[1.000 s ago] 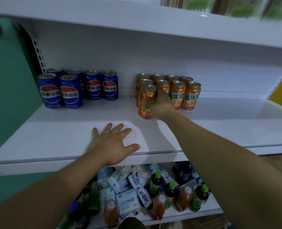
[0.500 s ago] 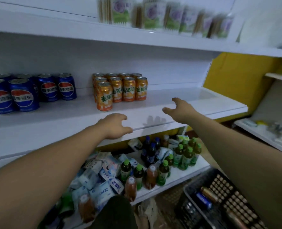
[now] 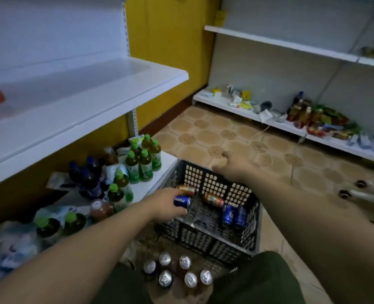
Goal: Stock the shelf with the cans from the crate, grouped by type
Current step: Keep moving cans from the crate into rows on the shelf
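The person's left hand [image 3: 163, 205] is reaching into the dark crate [image 3: 203, 239] on the floor, gripping a blue can [image 3: 182, 201]. The right hand [image 3: 233, 165] is hovering over the far rim, fingers loose, holding nothing. Two orange cans [image 3: 214, 200] and two spare blue cans [image 3: 228, 215] are lying inside the crate.

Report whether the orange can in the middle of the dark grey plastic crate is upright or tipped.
Tipped: the orange can lies on its side on the floor of the crate, its printed wall facing up.
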Action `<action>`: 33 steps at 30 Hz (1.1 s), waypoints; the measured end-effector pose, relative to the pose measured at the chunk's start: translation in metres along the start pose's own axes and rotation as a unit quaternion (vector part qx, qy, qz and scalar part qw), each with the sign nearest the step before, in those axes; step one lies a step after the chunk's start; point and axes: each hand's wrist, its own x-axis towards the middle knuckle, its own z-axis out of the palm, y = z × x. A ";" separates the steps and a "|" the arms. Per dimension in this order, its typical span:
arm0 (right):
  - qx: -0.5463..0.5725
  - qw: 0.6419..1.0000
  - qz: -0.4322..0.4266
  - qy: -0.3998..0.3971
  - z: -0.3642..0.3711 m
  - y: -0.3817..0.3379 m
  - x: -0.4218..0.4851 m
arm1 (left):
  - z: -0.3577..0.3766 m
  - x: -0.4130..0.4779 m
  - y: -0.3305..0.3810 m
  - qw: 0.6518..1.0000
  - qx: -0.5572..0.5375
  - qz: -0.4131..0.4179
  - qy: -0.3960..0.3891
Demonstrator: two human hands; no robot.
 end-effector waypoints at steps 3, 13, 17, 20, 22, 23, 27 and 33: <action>0.016 0.998 0.042 -0.038 0.023 0.042 0.016 | 0.024 0.040 0.003 0.999 0.000 -0.007 -0.046; 0.053 0.977 0.157 -0.136 0.118 0.167 0.111 | 0.090 0.206 -0.006 0.987 -0.061 -0.058 -0.137; 0.055 0.967 0.187 -0.166 0.164 0.212 0.164 | 0.140 0.286 -0.002 0.977 -0.097 -0.087 -0.170; 0.047 0.961 0.198 -0.186 0.205 0.244 0.205 | 0.186 0.340 -0.001 0.961 -0.143 -0.111 -0.207; 0.051 0.958 0.208 -0.191 0.233 0.262 0.231 | 0.217 0.371 -0.004 0.949 -0.165 -0.133 -0.232; 0.056 0.956 0.214 -0.192 0.246 0.270 0.243 | 0.232 0.385 -0.007 0.944 -0.171 -0.141 -0.243; 0.068 0.949 0.248 -0.184 0.303 0.297 0.291 | 0.285 0.430 -0.013 0.935 -0.188 -0.155 -0.257; 0.067 0.941 0.286 -0.167 0.363 0.299 0.327 | 0.330 0.461 -0.029 0.915 -0.233 -0.181 -0.275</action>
